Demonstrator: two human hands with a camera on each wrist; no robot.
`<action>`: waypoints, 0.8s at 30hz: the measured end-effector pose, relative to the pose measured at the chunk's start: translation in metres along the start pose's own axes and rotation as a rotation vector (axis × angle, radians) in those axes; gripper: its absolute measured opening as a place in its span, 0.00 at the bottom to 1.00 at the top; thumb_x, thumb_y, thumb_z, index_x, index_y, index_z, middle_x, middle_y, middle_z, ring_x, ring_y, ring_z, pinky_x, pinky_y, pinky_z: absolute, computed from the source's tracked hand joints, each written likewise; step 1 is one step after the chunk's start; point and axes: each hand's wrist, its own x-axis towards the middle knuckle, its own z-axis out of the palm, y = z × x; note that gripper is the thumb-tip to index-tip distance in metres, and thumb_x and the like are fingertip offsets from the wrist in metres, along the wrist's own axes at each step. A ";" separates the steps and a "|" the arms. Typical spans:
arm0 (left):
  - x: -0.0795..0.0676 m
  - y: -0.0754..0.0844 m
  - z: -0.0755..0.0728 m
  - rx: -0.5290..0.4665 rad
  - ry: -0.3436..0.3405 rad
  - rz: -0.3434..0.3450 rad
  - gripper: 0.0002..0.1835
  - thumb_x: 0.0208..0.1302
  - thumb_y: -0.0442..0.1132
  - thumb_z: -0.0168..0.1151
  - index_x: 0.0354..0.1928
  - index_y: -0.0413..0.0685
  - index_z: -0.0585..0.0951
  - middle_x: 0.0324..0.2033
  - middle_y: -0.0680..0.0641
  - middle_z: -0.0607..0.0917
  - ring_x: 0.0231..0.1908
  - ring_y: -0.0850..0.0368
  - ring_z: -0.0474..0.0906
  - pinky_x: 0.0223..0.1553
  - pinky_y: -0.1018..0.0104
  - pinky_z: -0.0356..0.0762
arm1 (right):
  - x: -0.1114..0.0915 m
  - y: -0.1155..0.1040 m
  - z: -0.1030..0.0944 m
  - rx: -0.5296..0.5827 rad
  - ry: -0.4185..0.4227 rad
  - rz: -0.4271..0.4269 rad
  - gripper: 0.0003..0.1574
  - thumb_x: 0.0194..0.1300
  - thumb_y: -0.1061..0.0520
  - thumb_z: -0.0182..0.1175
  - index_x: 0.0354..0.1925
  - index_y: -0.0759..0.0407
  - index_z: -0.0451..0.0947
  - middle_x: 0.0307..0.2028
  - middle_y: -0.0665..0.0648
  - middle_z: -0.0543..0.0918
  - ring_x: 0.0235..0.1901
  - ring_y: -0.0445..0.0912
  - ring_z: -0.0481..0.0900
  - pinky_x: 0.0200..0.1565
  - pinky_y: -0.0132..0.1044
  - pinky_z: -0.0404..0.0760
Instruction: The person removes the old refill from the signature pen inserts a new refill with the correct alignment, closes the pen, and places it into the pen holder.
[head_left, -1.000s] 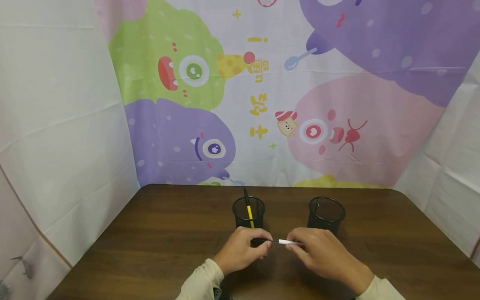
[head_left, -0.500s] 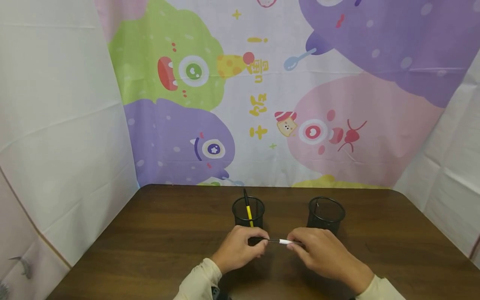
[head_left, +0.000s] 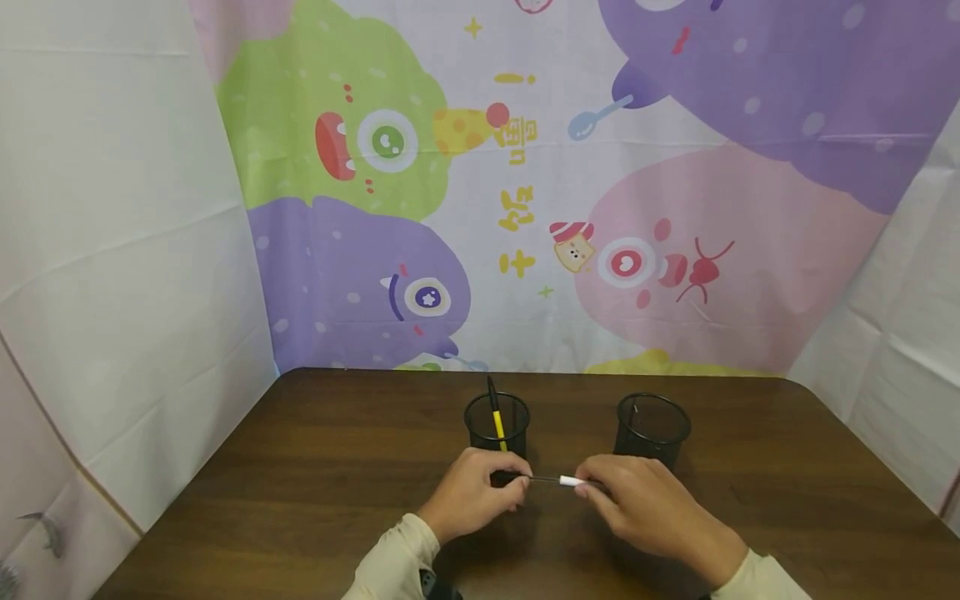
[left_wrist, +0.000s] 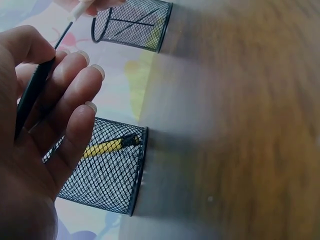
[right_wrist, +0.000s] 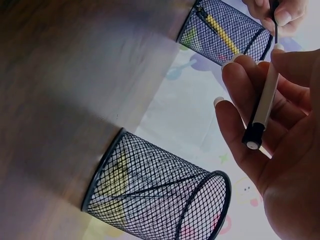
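My left hand [head_left: 474,493] pinches a slim black pen part [left_wrist: 35,90] between thumb and fingers. From that part a thin dark rod [head_left: 544,478], like a pen refill, runs across to a white pen barrel [right_wrist: 267,95]. The barrel, with a black end piece and a pale tip, is gripped by my right hand [head_left: 652,510]; its thumb lies along it. The rod still enters the barrel's mouth. Both hands are above the table, just in front of two black mesh cups. A yellow and black pen [head_left: 498,422] leans in the left mesh cup [head_left: 477,439].
The right mesh cup [head_left: 649,446] stands behind my right hand; thin dark lines show through its mesh, whether contents or seam I cannot tell. The brown wooden table [head_left: 330,467] ends at a cartoon-printed cloth [head_left: 555,333], with white cloth [head_left: 135,250] along the sides.
My left hand has drifted left, away from my right hand, taking the black pen part along. A longer stretch of the thin rod shows. My right hand has stayed almost still.
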 end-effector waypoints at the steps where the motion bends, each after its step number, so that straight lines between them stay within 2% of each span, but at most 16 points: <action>1: 0.000 0.000 0.000 -0.007 0.001 -0.004 0.04 0.65 0.33 0.64 0.37 0.42 0.87 0.22 0.60 0.83 0.21 0.68 0.81 0.26 0.69 0.81 | 0.000 0.000 0.000 -0.004 0.003 0.000 0.05 0.64 0.54 0.68 0.35 0.46 0.80 0.29 0.34 0.75 0.24 0.29 0.68 0.25 0.30 0.72; 9: 0.000 -0.001 -0.002 -0.007 0.006 -0.019 0.05 0.65 0.34 0.64 0.37 0.43 0.87 0.22 0.59 0.84 0.21 0.66 0.81 0.26 0.68 0.81 | 0.000 0.001 0.000 -0.008 0.000 0.010 0.03 0.67 0.53 0.66 0.35 0.46 0.81 0.28 0.34 0.74 0.23 0.29 0.67 0.25 0.30 0.71; 24: -0.001 -0.005 -0.006 0.002 0.023 -0.049 0.05 0.65 0.34 0.63 0.37 0.43 0.87 0.21 0.59 0.83 0.21 0.65 0.81 0.26 0.68 0.81 | -0.001 0.001 0.001 -0.012 -0.026 0.053 0.05 0.67 0.55 0.66 0.34 0.45 0.79 0.27 0.33 0.73 0.22 0.30 0.66 0.25 0.30 0.70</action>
